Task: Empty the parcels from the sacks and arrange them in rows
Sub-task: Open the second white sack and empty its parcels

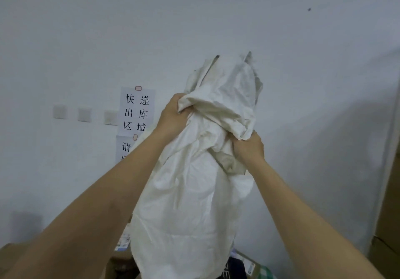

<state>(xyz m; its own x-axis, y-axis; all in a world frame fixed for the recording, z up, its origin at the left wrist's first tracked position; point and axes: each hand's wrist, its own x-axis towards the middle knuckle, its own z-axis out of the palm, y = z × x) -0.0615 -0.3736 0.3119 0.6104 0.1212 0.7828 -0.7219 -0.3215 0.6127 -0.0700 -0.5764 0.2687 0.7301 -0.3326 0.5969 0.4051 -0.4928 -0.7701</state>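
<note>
Sack [190,192] bunched in both hands [173,114] [249,148], before wall sign [136,109] "快递出库区域".

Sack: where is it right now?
Head view, centre: the sack is held up before the wall, left hand and right hand gripping its bunched top, right of the paper signs.

A pale, plain wall [216,18] fills most of the view, evenly lit, with a small dark mark [309,9] high on the right. Three white switch plates [84,115] sit in a row at left. Just beside them hang two paper signs [136,110] with black Chinese characters, one above the other. Stacked cardboard boxes [389,203] stand at the right edge.
</note>
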